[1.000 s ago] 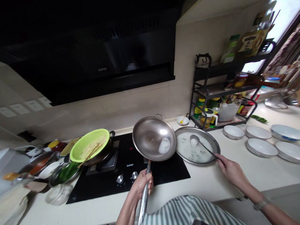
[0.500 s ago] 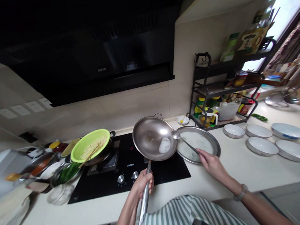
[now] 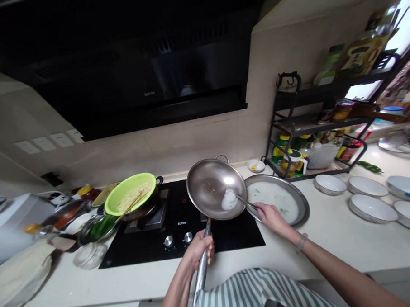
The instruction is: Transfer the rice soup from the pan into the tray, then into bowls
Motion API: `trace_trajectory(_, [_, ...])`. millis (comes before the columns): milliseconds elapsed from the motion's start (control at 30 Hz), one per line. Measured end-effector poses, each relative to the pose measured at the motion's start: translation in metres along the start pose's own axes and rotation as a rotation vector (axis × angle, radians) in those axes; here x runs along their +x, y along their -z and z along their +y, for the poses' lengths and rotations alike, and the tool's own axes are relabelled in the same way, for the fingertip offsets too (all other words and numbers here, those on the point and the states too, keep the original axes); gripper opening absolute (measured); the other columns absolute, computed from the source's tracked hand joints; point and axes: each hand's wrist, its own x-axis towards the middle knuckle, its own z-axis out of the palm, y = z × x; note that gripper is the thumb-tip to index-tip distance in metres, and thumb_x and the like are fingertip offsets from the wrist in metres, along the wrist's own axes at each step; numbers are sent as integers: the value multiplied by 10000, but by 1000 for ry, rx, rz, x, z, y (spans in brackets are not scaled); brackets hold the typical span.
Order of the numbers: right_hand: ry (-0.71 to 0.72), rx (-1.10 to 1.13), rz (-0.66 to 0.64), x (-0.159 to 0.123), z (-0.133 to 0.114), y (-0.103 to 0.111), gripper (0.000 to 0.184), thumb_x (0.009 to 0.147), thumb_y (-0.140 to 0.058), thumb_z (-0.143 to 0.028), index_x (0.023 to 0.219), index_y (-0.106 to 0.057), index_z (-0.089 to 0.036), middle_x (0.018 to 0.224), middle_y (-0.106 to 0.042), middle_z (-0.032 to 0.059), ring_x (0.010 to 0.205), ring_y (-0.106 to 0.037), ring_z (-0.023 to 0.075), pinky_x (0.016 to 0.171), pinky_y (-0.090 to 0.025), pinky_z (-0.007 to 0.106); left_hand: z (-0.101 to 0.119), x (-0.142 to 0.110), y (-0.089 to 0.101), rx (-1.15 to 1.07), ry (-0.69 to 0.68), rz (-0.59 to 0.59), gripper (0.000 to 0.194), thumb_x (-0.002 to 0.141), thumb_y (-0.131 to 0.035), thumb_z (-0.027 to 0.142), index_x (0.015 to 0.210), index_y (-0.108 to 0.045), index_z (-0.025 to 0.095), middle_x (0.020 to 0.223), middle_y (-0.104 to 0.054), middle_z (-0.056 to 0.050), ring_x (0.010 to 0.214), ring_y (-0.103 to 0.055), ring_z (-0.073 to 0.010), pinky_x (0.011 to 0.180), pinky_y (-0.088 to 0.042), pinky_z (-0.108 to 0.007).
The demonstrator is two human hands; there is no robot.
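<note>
My left hand (image 3: 199, 249) is wrapped round the long metal handle of a wok (image 3: 206, 185), which is tilted to the right over the stove. A small pool of white liquid (image 3: 229, 203) lies in the wok's lower right side. My right hand (image 3: 271, 217) grips a ladle (image 3: 245, 200) by its handle, its bowl inside the wok at that liquid. Under my right hand, a wide metal pan (image 3: 305, 208) holds more white liquid with dark bits in it. The wok's right rim is close beside this pan; whether they touch I cannot tell.
Left on the black stove (image 3: 144, 246), a green basin (image 3: 112, 207) with noodle-like strips and chopsticks sits over another pan. Several shallow bowls (image 3: 372, 208) stand at right. Behind them is a black spice rack (image 3: 288, 127). A range hood (image 3: 154, 74) hangs above.
The ladle has moved left from the wok's rim into the white liquid, with my right hand following. My left hand still holds the wok. The camera view has shifted slightly left.
</note>
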Motion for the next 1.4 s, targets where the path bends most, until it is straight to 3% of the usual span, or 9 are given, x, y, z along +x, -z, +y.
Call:
trace_trajectory(133, [-392,570,-72,-2,-5,5,230,783,-482,-240,879,-678,-167,544,-600,-2,487,-524,150,521,-416,263,1,-1,0,-3,14,6,318,597,-653,288,794,-408,243,497,-442,104,353,-367,-73,342,-310,-197])
trace_trajectory(233, [-572,789,-67,-5,-11,13,265,710,-545,-275,918,-650,-149,526,-574,-21,423,-407,104,430,-274,223,2,-1,0,-2,20,2,311,608,-646,276,805,-407,242,506,-445,103,358,-376,-74,349,-310,-197])
trace_trajectory(367, [-605,846,-54,-11,-17,25,300,651,-567,-273,910,-641,-140,501,-566,-21,411,-357,85,413,-202,206,1,-1,0,5,9,17,316,600,-643,270,797,-397,244,499,-441,104,361,-367,-73,343,-304,-193])
trace_trajectory(667, [-667,892,-23,-22,-20,41,344,604,-583,-254,910,-661,-114,490,-567,-12,409,-323,69,403,-178,196,3,-2,-1,-18,4,7,342,573,-656,298,792,-398,249,491,-451,106,352,-355,-69,325,-310,-196])
trace_trajectory(900, [-700,967,37,-42,-2,62,442,569,-662,-294,966,-682,-101,519,-555,-16,421,-317,61,414,-146,197,1,-1,0,-14,3,-8,355,584,-682,306,781,-392,248,498,-442,106,358,-358,-63,333,-312,-190])
trace_trajectory(1000, [-672,891,91,-52,19,69,491,596,-661,-341,1018,-695,-91,551,-571,-6,432,-359,81,413,-196,212,2,-2,1,-8,-3,-14,364,605,-701,316,774,-386,246,511,-443,105,363,-361,-56,348,-312,-185])
trace_trajectory(1067, [-600,754,135,-58,37,71,496,651,-625,-380,1040,-707,-83,565,-597,16,451,-438,117,429,-301,238,4,-3,0,0,0,-8,357,602,-695,309,767,-385,246,512,-445,103,365,-359,-56,347,-310,-185])
trace_trajectory(1200, [-358,267,195,-73,75,63,428,777,-500,-381,1005,-749,-117,613,-686,82,604,-665,242,606,-520,330,8,-6,-2,5,13,1,332,576,-661,290,762,-388,249,505,-447,103,365,-356,-62,338,-307,-190])
trace_trajectory(1400, [-40,-396,259,-102,104,39,429,887,-386,-170,1148,-727,-152,1025,-780,171,767,-763,277,649,-589,348,9,-7,-3,0,15,13,328,558,-641,290,751,-379,254,495,-445,103,358,-338,-61,320,-302,-193])
